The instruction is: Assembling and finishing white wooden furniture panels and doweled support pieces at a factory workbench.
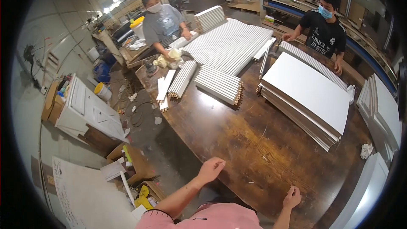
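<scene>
My left hand is loosely closed near the front left edge of the brown wooden table, with no object showing in it. My right hand hovers by the near part of the table, its fingers curled together and nothing visible between them. A small white scrap lies on the wood between my hands. Farther off, a bundle of white strips sits at the table's middle. To the right of it rises a stack of white panels with uneven lower layers.
Many white strips cover the far table. A co-worker in grey handles strips and cloth at the far left; another in black stands behind the panels. White boards lean at right. Boxes and a white cabinet are at left.
</scene>
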{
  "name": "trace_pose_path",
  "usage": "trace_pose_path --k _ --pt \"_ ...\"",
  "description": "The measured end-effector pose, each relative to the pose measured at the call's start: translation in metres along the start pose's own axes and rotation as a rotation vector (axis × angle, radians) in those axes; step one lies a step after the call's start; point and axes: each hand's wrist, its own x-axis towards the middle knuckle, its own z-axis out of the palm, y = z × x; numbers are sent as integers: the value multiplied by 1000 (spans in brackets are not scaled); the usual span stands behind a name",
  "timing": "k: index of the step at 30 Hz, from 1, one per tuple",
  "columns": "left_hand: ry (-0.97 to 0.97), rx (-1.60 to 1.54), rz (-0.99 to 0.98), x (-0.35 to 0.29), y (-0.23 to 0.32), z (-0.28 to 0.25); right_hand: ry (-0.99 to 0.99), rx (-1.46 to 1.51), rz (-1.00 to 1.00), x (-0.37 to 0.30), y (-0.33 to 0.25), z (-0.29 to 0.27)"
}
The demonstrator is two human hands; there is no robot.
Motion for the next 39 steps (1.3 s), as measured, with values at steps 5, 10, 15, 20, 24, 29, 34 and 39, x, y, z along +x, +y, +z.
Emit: trace_pose_path --k 5,10,15,20,24,29,34,39 --pt "38 113 321 139 -30 -48 130 380 13 50 -65 41" --pt "28 365 327 259 -79 -130 -14 545 -37 62 -212 153" --pt "23 516 222 377 -106 -196 -226 672 -56 91 -345 250" --pt "186 18 162 480 -157 -196 -267 729 -34 145 -396 289" --pt "203 -97 113 510 -175 -196 -417 711 191 162 -469 277" --pt "194 -171 99 503 -173 -197 -625 820 308 166 -522 288" --pt "178 -205 62 467 -163 -193 -504 831 136 174 -460 320" --pt "160 -208 7 428 -154 -210 -598 714 109 174 -463 292"
